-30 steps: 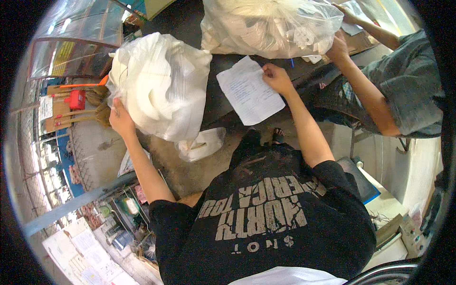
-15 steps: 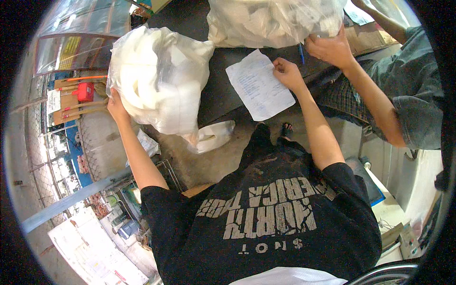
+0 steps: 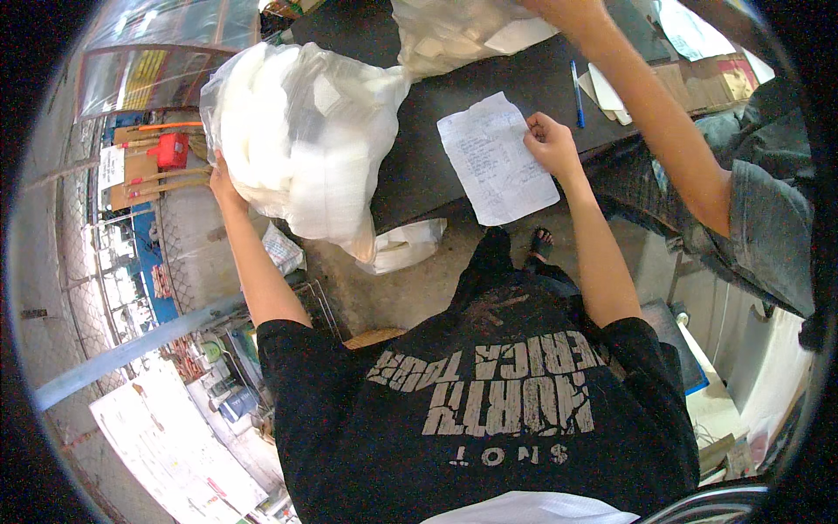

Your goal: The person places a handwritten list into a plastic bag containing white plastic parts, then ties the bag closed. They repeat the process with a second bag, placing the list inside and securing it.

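Observation:
A clear plastic bag filled with white, foam-like pieces stands at the dark table's left end. My left hand holds it by its left side, the fingers partly hidden behind the plastic. Between the fingers of my closed right hand is the right edge of a sheet of paper with handwriting on it. The sheet slants over the table's near edge. A blue pen lies on the table just beyond that hand.
On the right, a co-worker's forearm reaches across the dark table toward a second filled bag. Cardboard and papers lie at the table's right. A white package is below the near edge. Tools hang on the left.
The co-worker's hand has moved up and away, and the second bag has shifted farther back with it. The pen now lies uncovered. My hands keep their holds on the bag and paper.

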Available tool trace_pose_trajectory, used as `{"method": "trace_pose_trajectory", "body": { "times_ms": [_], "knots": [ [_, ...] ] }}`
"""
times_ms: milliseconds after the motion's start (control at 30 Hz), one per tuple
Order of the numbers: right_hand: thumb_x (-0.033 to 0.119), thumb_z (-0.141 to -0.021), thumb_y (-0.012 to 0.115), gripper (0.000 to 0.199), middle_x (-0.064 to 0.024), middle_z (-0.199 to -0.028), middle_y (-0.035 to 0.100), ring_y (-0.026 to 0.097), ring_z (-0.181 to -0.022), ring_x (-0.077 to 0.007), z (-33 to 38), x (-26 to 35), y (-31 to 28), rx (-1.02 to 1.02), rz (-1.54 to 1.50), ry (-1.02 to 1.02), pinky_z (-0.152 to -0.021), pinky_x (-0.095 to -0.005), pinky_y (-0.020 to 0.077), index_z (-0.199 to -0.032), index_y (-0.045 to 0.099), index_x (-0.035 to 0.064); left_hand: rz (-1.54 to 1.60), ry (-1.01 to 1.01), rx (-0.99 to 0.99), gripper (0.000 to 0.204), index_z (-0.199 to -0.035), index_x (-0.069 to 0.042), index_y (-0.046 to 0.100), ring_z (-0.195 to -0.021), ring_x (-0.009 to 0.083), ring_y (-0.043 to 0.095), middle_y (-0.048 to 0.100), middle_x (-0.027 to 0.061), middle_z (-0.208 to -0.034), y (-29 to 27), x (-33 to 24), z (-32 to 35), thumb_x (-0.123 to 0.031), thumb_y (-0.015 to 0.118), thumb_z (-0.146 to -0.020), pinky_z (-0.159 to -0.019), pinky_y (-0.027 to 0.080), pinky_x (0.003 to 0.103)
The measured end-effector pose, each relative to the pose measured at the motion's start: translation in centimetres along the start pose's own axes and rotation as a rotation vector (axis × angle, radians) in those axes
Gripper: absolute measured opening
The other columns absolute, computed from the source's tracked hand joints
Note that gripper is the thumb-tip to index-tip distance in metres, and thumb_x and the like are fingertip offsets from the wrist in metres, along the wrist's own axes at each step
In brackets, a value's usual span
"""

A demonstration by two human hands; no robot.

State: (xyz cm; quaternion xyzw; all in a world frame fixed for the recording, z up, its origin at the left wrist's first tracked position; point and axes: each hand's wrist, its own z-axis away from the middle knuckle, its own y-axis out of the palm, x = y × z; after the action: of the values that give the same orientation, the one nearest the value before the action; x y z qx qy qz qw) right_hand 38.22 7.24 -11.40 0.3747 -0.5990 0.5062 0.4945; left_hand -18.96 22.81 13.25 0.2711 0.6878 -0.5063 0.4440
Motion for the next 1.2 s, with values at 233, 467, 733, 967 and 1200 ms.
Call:
{"method": "trace_pose_trajectory", "body": {
  "times_ms": [233,467,733,967,1200],
  "knots": [
    [0.014,-0.083,0.071,0.024,-0.0154,-0.078,0.069,0.066,-0.069,-0.0234,-0.2,0.1,0.0,-0.028,0.037,-0.081,-0.071,-0.0363,0.055,-0.101,0.065,-0.0019,-0.082,0.061,0.056,0.072,-0.139,0.008,0.059,-0.107,0.0253,0.071,0.071,0.0144,-0.127,-1.0,1.8,-2.0,-0.055,0.058,-0.104,-0.087,0.058,0.039],
    [0.009,-0.09,0.068,0.022,-0.0055,-0.091,0.068,0.064,-0.085,-0.0102,0.3,-0.5,0.4,0.013,0.022,0.128,-0.082,-0.0289,0.0532,-0.108,0.064,-0.0011,-0.061,0.011,0.085,0.054,-0.135,0.006,0.061,-0.105,0.0262,0.071,0.072,0.0135,-0.123,-2.7,4.0,-5.0,-0.037,0.062,-0.104,-0.086,0.058,0.039],
    [0.008,-0.091,0.068,0.023,-0.0023,-0.094,0.065,0.061,-0.09,-0.0078,0.1,-2.1,0.7,0.007,0.011,0.078,-0.084,-0.025,0.0503,-0.112,0.063,0.0,-0.161,0.089,0.108,0.055,-0.133,0.007,0.062,-0.103,0.0266,0.072,0.072,0.0142,-0.121,-2.9,5.4,-6.5,-0.039,0.062,-0.104,-0.085,0.058,0.039],
    [0.017,-0.088,0.072,0.027,-0.0103,-0.097,0.074,0.071,-0.092,-0.018,-0.1,-1.9,0.4,0.002,0.037,0.05,-0.087,-0.0333,0.0548,-0.11,0.067,0.0009,-0.217,0.128,0.107,0.057,-0.132,0.009,0.062,-0.102,0.0269,0.072,0.073,0.0149,-0.119,-3.5,6.3,-7.6,-0.041,0.063,-0.104,-0.084,0.058,0.039],
    [0.013,-0.086,0.072,0.023,-0.01,-0.081,0.071,0.065,-0.075,-0.0125,0.0,-0.8,0.4,-0.065,0.101,-0.02,-0.073,-0.0312,0.0536,-0.103,0.068,-0.0008,-0.311,0.201,0.098,0.058,-0.13,0.01,0.062,-0.1,0.0273,0.072,0.073,0.0155,-0.117,-3.9,7.7,-8.3,-0.042,0.063,-0.103,-0.083,0.058,0.04]
  ]
}}
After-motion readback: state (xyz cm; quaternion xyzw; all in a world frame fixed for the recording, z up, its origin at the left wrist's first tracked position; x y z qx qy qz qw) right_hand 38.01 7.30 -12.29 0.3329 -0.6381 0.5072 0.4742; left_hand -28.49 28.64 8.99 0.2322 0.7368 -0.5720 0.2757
